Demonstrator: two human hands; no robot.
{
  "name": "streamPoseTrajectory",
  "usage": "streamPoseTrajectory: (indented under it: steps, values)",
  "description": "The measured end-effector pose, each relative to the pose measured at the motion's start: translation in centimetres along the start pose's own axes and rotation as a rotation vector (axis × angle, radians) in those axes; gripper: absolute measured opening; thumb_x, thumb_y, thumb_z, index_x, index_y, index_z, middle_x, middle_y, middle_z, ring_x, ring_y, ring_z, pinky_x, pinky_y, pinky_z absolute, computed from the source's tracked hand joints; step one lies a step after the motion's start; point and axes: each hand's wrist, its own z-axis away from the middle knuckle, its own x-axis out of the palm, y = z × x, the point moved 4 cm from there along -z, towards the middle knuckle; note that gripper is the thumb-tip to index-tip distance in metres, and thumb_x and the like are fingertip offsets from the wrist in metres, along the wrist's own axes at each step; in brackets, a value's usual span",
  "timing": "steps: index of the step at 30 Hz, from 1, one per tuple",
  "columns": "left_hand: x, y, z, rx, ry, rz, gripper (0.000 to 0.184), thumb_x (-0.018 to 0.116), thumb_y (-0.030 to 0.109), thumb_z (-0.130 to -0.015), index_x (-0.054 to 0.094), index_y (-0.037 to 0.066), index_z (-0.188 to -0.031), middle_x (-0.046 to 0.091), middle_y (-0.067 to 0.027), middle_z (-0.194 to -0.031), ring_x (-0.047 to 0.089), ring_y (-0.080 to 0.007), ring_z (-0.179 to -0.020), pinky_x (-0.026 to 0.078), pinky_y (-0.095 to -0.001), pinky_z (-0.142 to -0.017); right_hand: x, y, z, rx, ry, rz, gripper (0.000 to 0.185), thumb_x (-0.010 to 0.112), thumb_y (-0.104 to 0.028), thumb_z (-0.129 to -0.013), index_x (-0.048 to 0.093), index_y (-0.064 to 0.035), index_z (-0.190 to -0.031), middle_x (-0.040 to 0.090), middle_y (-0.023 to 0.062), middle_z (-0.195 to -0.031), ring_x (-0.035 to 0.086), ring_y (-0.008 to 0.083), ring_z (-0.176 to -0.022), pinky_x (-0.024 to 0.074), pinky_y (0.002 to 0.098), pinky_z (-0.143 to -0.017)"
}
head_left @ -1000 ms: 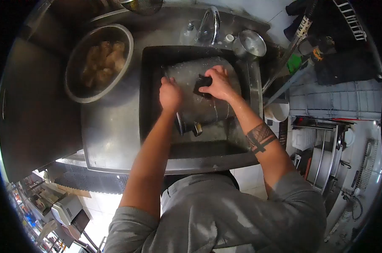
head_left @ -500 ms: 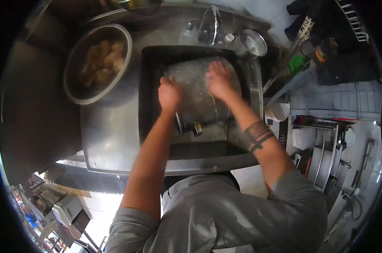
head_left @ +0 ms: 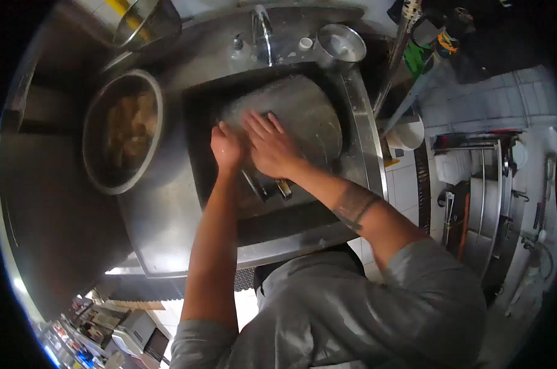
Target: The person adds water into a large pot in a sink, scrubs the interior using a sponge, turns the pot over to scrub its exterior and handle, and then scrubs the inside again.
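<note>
A large grey metal panel (head_left: pixel 312 111) with one rounded end lies in the sink, its surface wet and streaked. A dark bar and a brass-coloured fitting (head_left: pixel 283 189) show at its near edge. My left hand (head_left: pixel 227 147) is closed round the panel's left edge, fingers partly hidden. Flat on the panel's left part rests my right hand (head_left: pixel 270 144), fingers stretched out and slightly blurred, close beside the left hand. Whether the right palm holds a cloth or sponge cannot be seen.
Left of the sink (head_left: pixel 223 227) stands a big metal bowl (head_left: pixel 157 132) of pale, lumpy food pieces. Behind are a faucet (head_left: pixel 263 37), a pump bottle (head_left: pixel 238 52), a white cap (head_left: pixel 305 43) and a metal pot (head_left: pixel 340 49). A white bucket (head_left: pixel 406 134) sits at the right.
My right hand has swept leftward across the panel towards my left hand, which keeps its hold on the edge. The camera view has turned and shifted slightly.
</note>
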Motion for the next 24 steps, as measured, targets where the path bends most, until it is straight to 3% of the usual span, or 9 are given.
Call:
streamPoseTrajectory:
  steps: [5, 8, 10, 12, 14, 17, 19, 21, 24]
  values:
    - [0.6, -1.3, -0.7, 0.034, 0.045, -0.216, 0.040, 0.049, 0.032, -0.104, 0.061, -0.006, -0.096, 0.069, -0.0326, -0.097, 0.066, -0.0511, -0.096, 0.050, -0.0548, -0.084, -1.4, 10.6, -2.7, 0.114, 0.053, -0.033, 0.060, 0.050, -0.034, -0.098, 0.049, 0.0028, -0.145, 0.043, 0.0202, -0.158, 0.037, 0.0334, -0.149, 0.0286, 0.0535, -0.121]
    - [0.4, -0.6, -0.3, 0.103, 0.031, -0.292, 0.037, 0.049, 0.028, -0.103, 0.061, -0.006, -0.094, 0.068, -0.0330, -0.096, 0.066, -0.0513, -0.096, 0.051, -0.0550, -0.084, -1.2, 4.5, -7.2, 0.285, -0.595, -0.108, 0.060, 0.046, -0.033, -0.102, 0.044, 0.0027, -0.149, 0.039, 0.0182, -0.160, 0.034, 0.0321, -0.151, 0.0248, 0.0529, -0.124]
    - [0.5, 0.2, -0.5, 0.135, -0.002, -0.299, 0.036, 0.049, 0.026, -0.102, 0.062, -0.007, -0.093, 0.068, -0.0333, -0.096, 0.066, -0.0513, -0.096, 0.051, -0.0551, -0.084, -2.7, 0.1, -2.4, 0.351, -0.402, -0.263, 0.059, 0.045, -0.034, -0.103, 0.044, 0.0017, -0.149, 0.039, 0.0187, -0.160, 0.033, 0.0333, -0.151, 0.0248, 0.0536, -0.124]
    - [0.3, 0.1, -0.8, 0.030, 0.014, -0.239, 0.034, 0.051, 0.025, -0.100, 0.063, -0.006, -0.091, 0.068, -0.0336, -0.096, 0.066, -0.0506, -0.096, 0.051, -0.0552, -0.085, -1.5, 0.5, 2.6, -0.146, 0.085, -0.233, 0.038, 0.051, -0.023, -0.099, 0.059, -0.0040, -0.131, 0.046, 0.0209, -0.153, 0.041, 0.0357, -0.146, 0.0373, 0.0563, -0.116]
    - [0.3, -0.8, -1.2, 0.097, 0.008, -0.284, 0.034, 0.052, 0.025, -0.100, 0.064, -0.006, -0.092, 0.069, -0.0335, -0.097, 0.067, -0.0503, -0.097, 0.052, -0.0547, -0.085, -0.4, 8.3, 3.1, -0.038, 0.185, -0.163, 0.037, 0.053, -0.021, -0.097, 0.061, -0.0028, -0.128, 0.049, 0.0223, -0.151, 0.042, 0.0356, -0.145, 0.0374, 0.0573, -0.116]
    - [0.5, -0.8, -1.0, 0.102, 0.014, -0.322, 0.032, 0.053, 0.023, -0.098, 0.065, -0.006, -0.093, 0.069, -0.0328, -0.098, 0.067, -0.0498, -0.098, 0.052, -0.0533, -0.085, -1.3, 11.3, -3.9, 0.029, -0.102, 0.205, 0.047, 0.052, -0.021, -0.097, 0.056, -0.0028, -0.140, 0.046, 0.0218, -0.155, 0.040, 0.0356, -0.147, 0.0294, 0.0553, -0.121]
    - [0.5, -0.3, -0.7, 0.053, 0.038, -0.305, 0.029, 0.054, 0.022, -0.096, 0.065, -0.006, -0.094, 0.069, -0.0322, -0.098, 0.067, -0.0496, -0.098, 0.053, -0.0524, -0.085, 1.1, 6.4, -8.5, 0.206, -0.809, 0.000, 0.053, 0.052, -0.023, -0.098, 0.051, -0.0026, -0.147, 0.044, 0.0219, -0.157, 0.037, 0.0351, -0.149, 0.0236, 0.0544, -0.123]
    - [0.3, 0.2, -0.8, 0.034, 0.048, -0.282, 0.028, 0.055, 0.021, -0.095, 0.064, -0.006, -0.092, 0.069, -0.0324, -0.098, 0.067, -0.0495, -0.099, 0.053, -0.0521, -0.085, 0.5, -0.2, -2.2, -0.074, -0.058, -0.071, 0.053, 0.052, -0.023, -0.098, 0.051, -0.0034, -0.147, 0.044, 0.0230, -0.157, 0.034, 0.0345, -0.151, 0.0246, 0.0547, -0.123]
    - [0.0, -0.7, -0.9, 0.099, 0.005, -0.222, 0.029, 0.055, 0.021, -0.096, 0.064, -0.006, -0.091, 0.069, -0.0329, -0.097, 0.067, -0.0494, -0.097, 0.052, -0.0527, -0.084, -1.8, 4.2, 4.2, -0.139, 0.110, -0.262, 0.054, 0.053, -0.022, -0.093, 0.055, 0.0040, -0.140, 0.051, 0.0221, -0.150, 0.043, 0.0338, -0.144, 0.0321, 0.0535, -0.118]
